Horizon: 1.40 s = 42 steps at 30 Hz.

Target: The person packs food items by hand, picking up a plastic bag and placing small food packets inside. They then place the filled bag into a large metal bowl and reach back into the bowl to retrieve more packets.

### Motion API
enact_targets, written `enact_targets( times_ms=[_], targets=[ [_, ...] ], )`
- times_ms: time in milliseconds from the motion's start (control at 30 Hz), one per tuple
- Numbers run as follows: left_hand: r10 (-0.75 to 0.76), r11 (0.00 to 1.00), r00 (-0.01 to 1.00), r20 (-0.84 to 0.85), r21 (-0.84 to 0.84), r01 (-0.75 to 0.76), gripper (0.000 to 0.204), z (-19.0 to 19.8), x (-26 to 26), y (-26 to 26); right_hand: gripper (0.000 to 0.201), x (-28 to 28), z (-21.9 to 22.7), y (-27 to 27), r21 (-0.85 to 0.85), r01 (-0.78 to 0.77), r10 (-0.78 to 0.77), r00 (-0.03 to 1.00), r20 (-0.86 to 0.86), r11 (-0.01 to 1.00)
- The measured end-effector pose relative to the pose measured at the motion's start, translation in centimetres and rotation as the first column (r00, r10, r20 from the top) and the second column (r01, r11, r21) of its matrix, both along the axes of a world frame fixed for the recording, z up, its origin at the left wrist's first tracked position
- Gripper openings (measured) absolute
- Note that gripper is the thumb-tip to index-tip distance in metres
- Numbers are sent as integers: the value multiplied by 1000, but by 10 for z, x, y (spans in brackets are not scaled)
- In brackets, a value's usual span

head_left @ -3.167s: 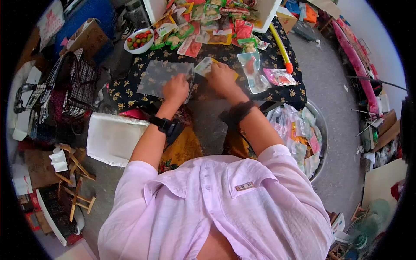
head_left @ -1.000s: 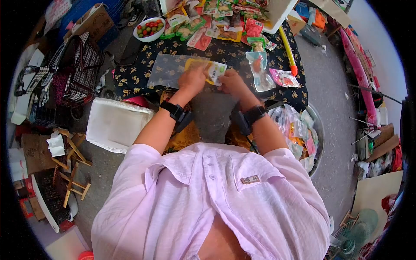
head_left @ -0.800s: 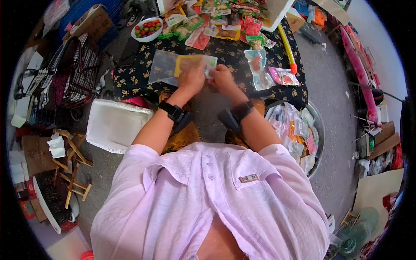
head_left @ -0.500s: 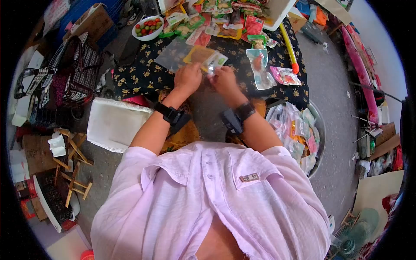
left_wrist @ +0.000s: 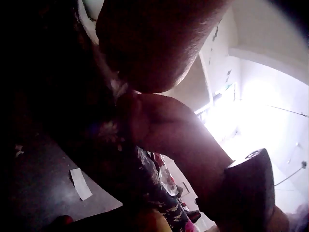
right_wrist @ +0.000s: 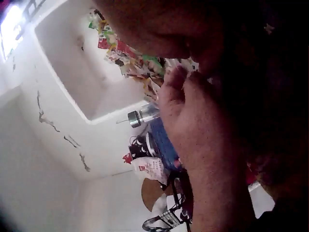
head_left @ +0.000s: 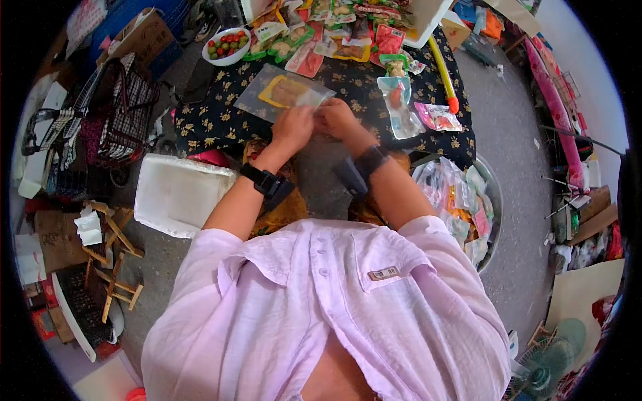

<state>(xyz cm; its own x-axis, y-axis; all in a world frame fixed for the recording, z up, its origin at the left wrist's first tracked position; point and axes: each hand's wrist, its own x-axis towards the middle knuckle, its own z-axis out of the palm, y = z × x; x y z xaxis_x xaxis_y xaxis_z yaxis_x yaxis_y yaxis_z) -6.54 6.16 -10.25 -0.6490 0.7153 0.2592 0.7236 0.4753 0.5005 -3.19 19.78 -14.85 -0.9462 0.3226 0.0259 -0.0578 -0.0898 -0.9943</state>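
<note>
A clear plastic bag (head_left: 251, 100) lies over the near part of the table, and inside it is a yellow-edged food packet (head_left: 284, 91). My left hand (head_left: 293, 127) pinches the near right part of the bag between thumb and fingers. Right beside it, my right hand (head_left: 338, 119) grips the bag's right end. In the right wrist view the thumb and fingertips of the left hand (right_wrist: 188, 101) meet close to the right hand. The left wrist view is dark, and the bag barely shows there.
Many sealed food packets (head_left: 344, 47) lie at the back before a white foam box (head_left: 428, 23). A bowl of small tomatoes (head_left: 226, 47), a clear packet (head_left: 400, 107), a pink packet (head_left: 438, 117) and a yellow stick (head_left: 441, 70) are around. A metal basin (head_left: 496, 214) stands right.
The yellow-edged packet, first in the right hand beside the bag, has gone leftward into it. The left hand has shifted to the bag's right end, and the right hand has come close beside it.
</note>
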Motion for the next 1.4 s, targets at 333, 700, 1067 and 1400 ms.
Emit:
enact_targets(
  times_ms=[333,700,1067,1400],
  targets=[
    [43,996,991,-127,88,-31,16,-28,-7,4,21,-26,17,65,301,434,-495,852,170,849],
    [29,999,995,-98,29,-27,19,-29,-9,3,19,-80,33,144,747,282,-606,771,196,601],
    [57,997,995,-76,-51,-61,18,-21,-4,3,6,-87,-14,159,926,-28,-149,985,90,377],
    [52,996,996,75,-83,-46,34,10,7,2,14,11,42,66,878,203,-166,976,-143,433]
  ],
)
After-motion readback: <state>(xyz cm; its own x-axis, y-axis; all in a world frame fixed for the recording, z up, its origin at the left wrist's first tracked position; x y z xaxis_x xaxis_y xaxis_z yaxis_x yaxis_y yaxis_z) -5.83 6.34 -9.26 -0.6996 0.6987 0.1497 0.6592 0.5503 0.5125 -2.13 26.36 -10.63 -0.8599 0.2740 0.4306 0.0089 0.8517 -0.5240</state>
